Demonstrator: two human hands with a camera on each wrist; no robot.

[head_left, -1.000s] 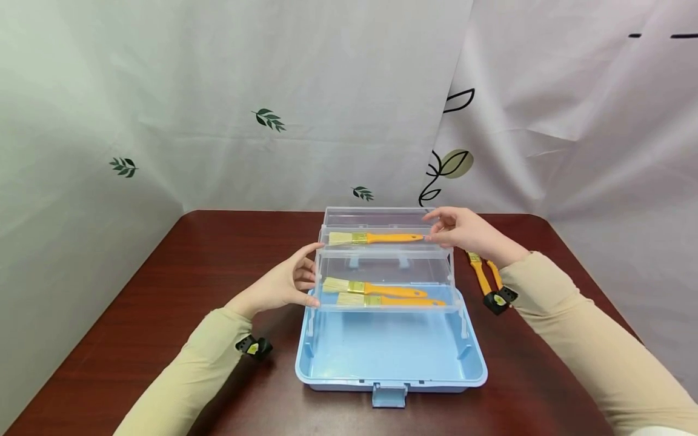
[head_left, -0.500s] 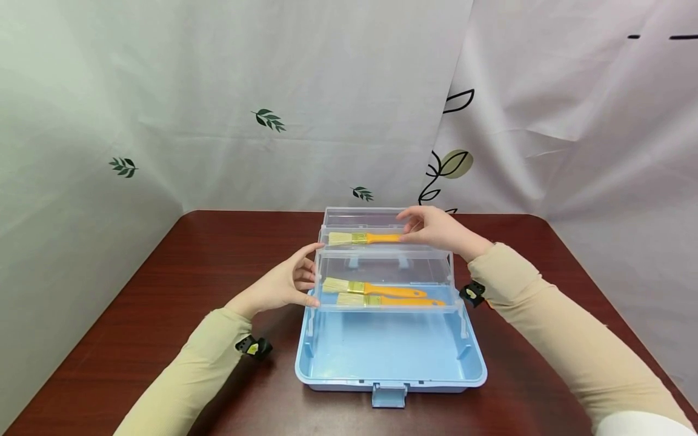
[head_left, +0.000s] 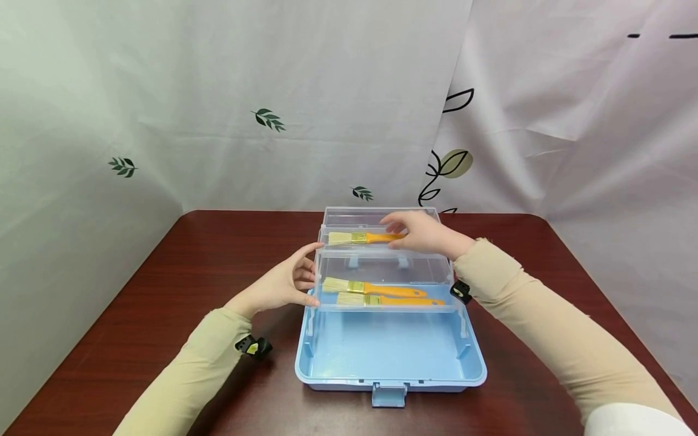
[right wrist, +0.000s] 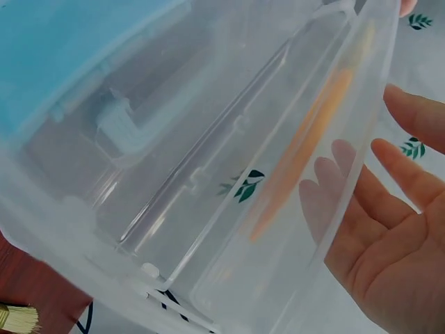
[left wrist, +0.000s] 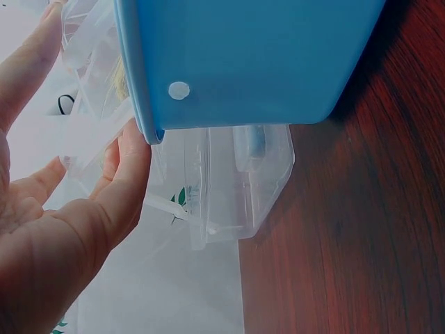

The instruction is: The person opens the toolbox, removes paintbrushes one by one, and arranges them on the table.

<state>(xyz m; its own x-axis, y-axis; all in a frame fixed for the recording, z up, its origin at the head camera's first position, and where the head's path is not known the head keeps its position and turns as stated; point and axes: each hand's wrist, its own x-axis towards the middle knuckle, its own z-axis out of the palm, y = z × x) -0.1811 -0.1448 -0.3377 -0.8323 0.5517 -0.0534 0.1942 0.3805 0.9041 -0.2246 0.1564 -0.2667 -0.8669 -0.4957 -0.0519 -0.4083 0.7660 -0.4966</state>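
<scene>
A pale blue toolbox (head_left: 387, 357) stands unlatched, its clear trays raised in tiers. One paintbrush (head_left: 349, 238) with a yellow-orange handle lies in the upper tray (head_left: 425, 247). Two similar brushes, the rear one (head_left: 395, 290) and the front one (head_left: 411, 301), lie in the lower tray (head_left: 327, 308). My left hand (head_left: 280, 283) holds the trays at their left end, thumb at the lower tray's near corner and index finger at the upper tray. Over the upper tray hovers my right hand (head_left: 422, 233), fingers apart beside the brush handle; the right wrist view shows this hand (right wrist: 389, 243) at the tray wall.
The clear lid (head_left: 354, 214) is folded back behind the trays. A latch (head_left: 389, 396) hangs off the box front. Pale bristles of another brush (right wrist: 19, 319) show on the dark red table (head_left: 240, 242) in the right wrist view. A white curtain (head_left: 272, 72) closes off the back.
My right hand has moved left over the upper tray, from the brush's handle end toward its middle. The brush stays in place. My left hand has not moved.
</scene>
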